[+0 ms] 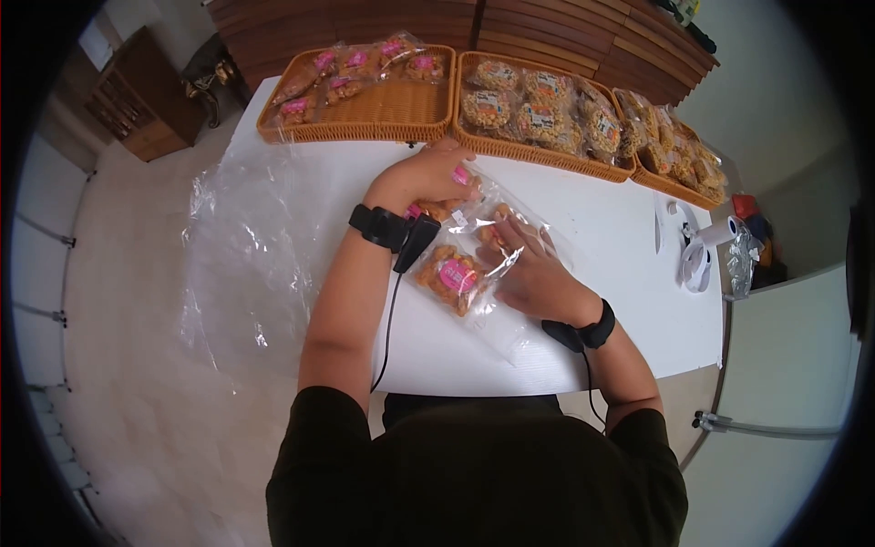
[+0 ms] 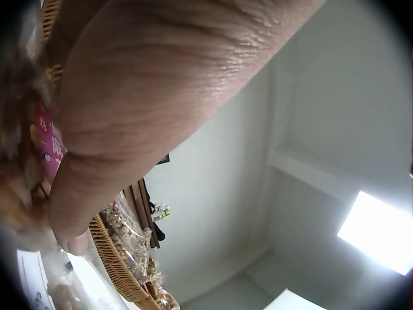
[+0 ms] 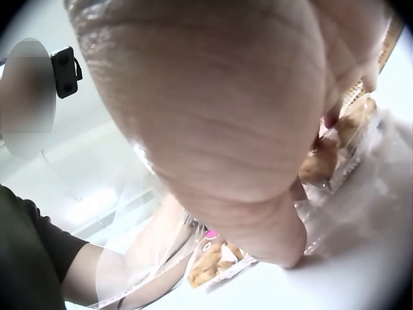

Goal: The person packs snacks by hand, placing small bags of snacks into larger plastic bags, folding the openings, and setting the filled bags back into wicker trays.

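My left hand (image 1: 427,175) grips a snack packet with a pink label (image 2: 50,143), its thumb along the packet's edge in the left wrist view. My right hand (image 1: 545,281) lies with its fingers extended over a clear plastic bag (image 1: 506,335), touching the film above another snack packet (image 1: 492,239). Just left of that hand, a packet with a round pink label (image 1: 456,273) lies flat at the bag. Part of one more pink-labelled packet (image 1: 428,211) shows beneath my left wrist. The right wrist view shows golden-brown pieces (image 3: 319,165) under the film beside the fingers.
Along the table's far edge stand a wicker basket (image 1: 383,117) with pink-labelled packets, a second basket (image 1: 538,157) and a third (image 1: 679,190) full of packets. Crumpled clear plastic (image 1: 246,264) hangs over the left edge. White rolls (image 1: 697,264) lie at the right.
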